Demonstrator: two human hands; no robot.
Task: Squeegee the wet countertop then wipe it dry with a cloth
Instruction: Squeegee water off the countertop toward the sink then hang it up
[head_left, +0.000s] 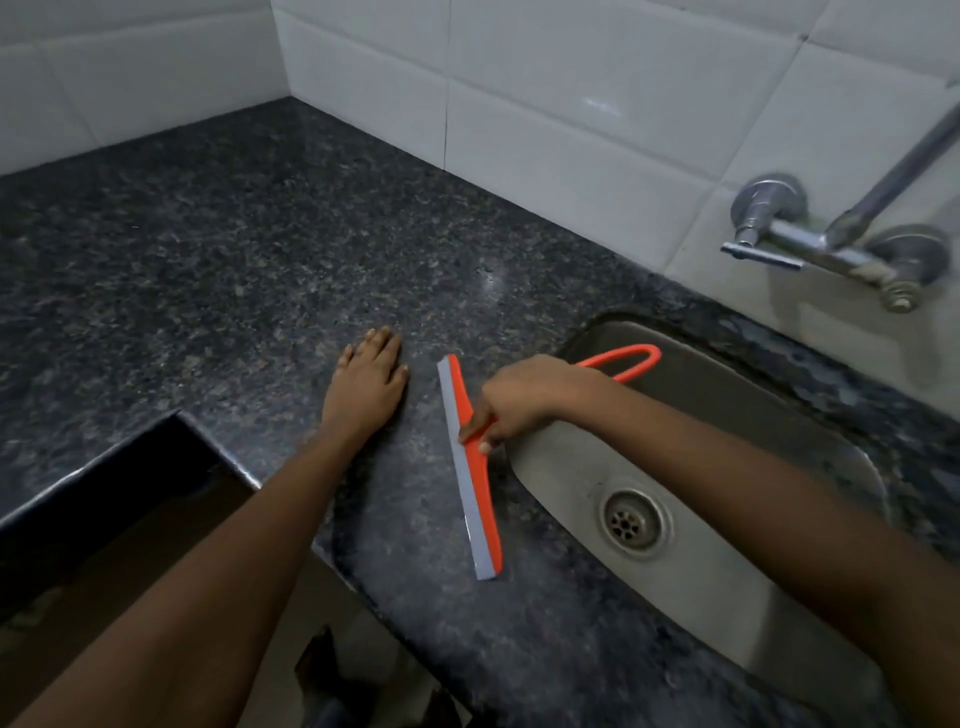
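Note:
An orange squeegee (480, 499) with a grey rubber blade lies blade-down on the dark speckled granite countertop (208, 249), just left of the sink. My right hand (519, 397) grips its handle near the blade; the looped handle end sticks out over the sink behind my wrist. My left hand (366, 384) rests flat on the counter, fingers together, a short way left of the blade. A few water drops glint on the counter near the back wall. No cloth is in view.
A steel sink (571, 467) with a round drain (636, 522) is set into the counter at right. A chrome wall tap (831, 244) juts out above it. White tiled walls meet in a corner behind. The counter's front edge steps inward at lower left.

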